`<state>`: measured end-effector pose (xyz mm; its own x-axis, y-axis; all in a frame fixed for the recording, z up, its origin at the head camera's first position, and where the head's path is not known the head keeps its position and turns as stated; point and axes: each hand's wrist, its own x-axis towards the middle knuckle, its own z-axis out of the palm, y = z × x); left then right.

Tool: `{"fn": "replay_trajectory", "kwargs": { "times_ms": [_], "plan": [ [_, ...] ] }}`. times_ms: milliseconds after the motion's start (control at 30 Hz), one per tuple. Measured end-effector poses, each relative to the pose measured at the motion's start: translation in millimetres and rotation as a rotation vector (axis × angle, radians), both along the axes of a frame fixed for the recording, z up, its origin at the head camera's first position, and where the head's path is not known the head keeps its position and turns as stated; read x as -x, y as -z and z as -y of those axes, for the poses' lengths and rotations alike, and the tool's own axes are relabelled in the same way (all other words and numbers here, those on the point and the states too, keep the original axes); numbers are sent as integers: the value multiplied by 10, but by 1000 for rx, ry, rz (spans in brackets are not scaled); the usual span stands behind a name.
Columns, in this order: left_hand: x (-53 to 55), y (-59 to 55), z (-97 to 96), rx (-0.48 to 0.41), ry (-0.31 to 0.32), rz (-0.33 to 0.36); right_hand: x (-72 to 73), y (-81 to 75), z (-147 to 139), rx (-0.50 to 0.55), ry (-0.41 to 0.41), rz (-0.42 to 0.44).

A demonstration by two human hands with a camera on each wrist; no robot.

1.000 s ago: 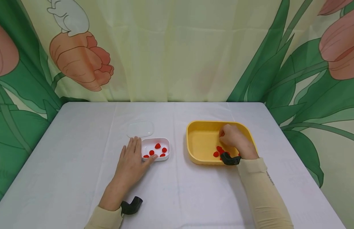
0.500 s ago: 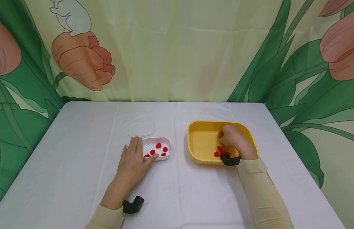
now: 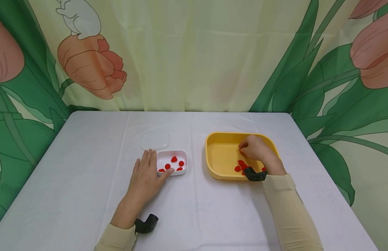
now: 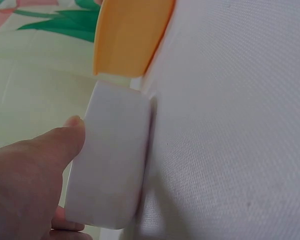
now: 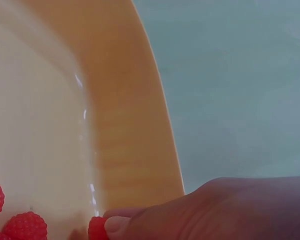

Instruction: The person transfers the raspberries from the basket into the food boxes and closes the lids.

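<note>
My left hand (image 3: 143, 179) lies against a small white box (image 3: 172, 152), its fingers straight along the left side and the thumb at the near rim. In the left wrist view the thumb touches the top edge of the white box (image 4: 110, 160). Several red raspberries lie in the box, one of them a raspberry (image 3: 174, 159) near its middle. My right hand (image 3: 256, 148) reaches into a yellow tray (image 3: 220, 176). Between thumb and finger it pinches a raspberry (image 5: 97, 229). More raspberries (image 5: 26, 227) lie on the tray floor below that wrist.
A clear lid (image 3: 155, 140) lies flat behind the white box. The yellow tray stands to the right of the box on the white tablecloth (image 3: 194, 209). A printed curtain (image 3: 194, 59) hangs behind the table.
The right hand has shifted slightly to the right within the tray, and a bit of red now shows at its fingertips. The left hand stays at the white box.
</note>
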<state>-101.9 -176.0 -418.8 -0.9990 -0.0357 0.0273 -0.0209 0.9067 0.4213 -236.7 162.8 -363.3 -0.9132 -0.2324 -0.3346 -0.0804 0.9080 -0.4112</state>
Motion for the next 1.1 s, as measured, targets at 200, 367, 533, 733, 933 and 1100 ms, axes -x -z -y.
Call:
{"fn": "replay_trajectory", "kwargs": {
  "times_ms": [200,367,533,733,933,1100],
  "plan": [
    [-1,5,-5,-4,-1,-4,5,6,-8,8,-13,-19],
    [-6,9,5,-8,3,-12,13,30,-23,57,-9,-15],
    [-6,8,7,-9,3,-8,2,24,-30,144,-1,0],
    [-3,11,10,-10,1,0,-14,10,-26,221,31,30],
    [-6,9,9,-8,3,-3,-34,-15,11,305,46,51],
    [-11,12,10,-15,2,-10,-67,-70,45,366,57,52]
  ]
}}
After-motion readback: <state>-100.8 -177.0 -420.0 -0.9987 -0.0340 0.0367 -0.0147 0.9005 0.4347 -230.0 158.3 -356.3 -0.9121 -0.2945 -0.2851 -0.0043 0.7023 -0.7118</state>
